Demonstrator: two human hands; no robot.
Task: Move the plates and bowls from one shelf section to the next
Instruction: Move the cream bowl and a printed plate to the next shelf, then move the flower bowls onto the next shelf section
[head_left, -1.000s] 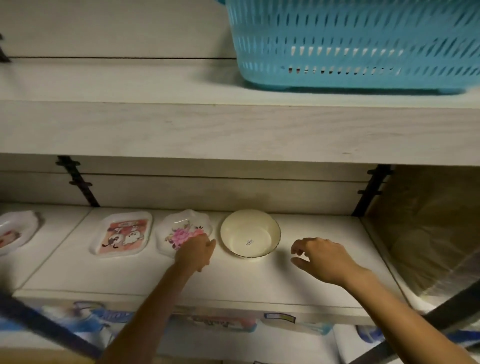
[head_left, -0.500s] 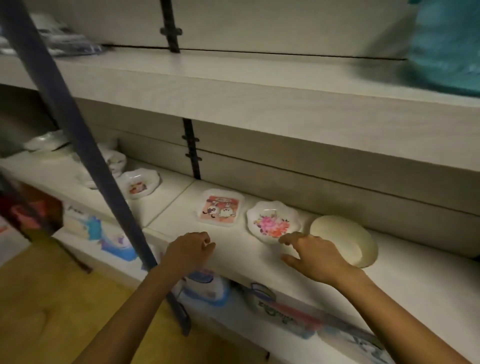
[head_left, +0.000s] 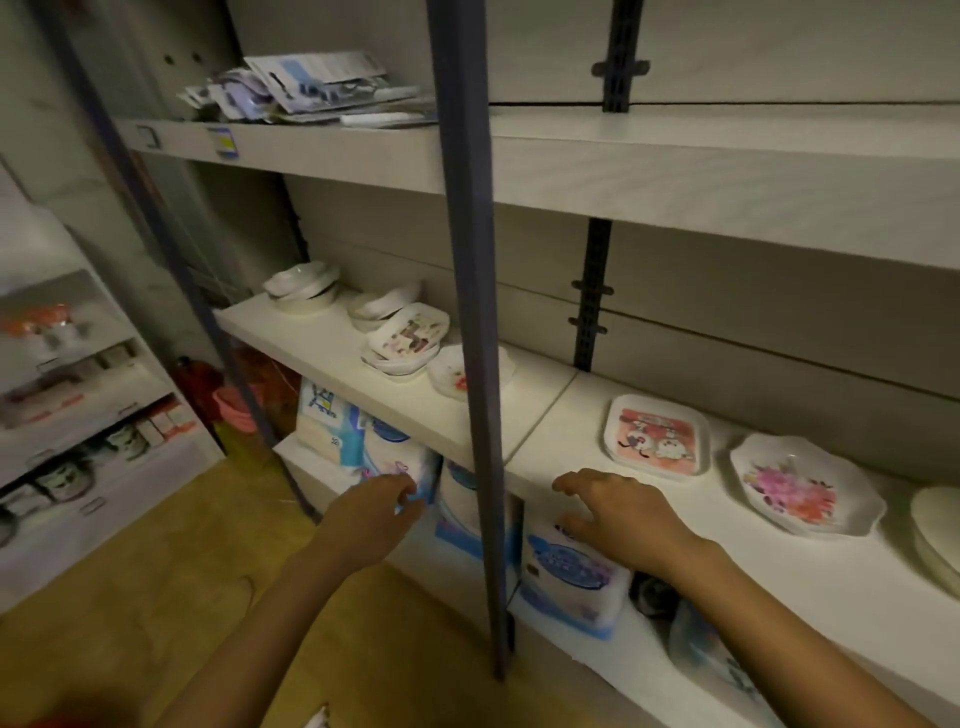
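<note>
Square plate (head_left: 655, 435) shows cartoon print; scalloped plate (head_left: 806, 486) pink flowers.

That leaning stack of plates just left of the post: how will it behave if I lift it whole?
The stack looks unstable: its top plate sits tilted, so it may slide off. The glossy rims probably feel slippery. The plates look thin, so likely light; material unclear.

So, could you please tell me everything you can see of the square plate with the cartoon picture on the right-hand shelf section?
The square plate is white with rounded corners and a raised rim, looking like glossy plastic or melamine. Its centre carries a pink panel with cartoon figures. It lies flat and face up on the white shelf, just right of the seam between sections, left of the flower plate and apart from it. Neither hand touches it; the right hand hovers nearer the front edge.
</note>
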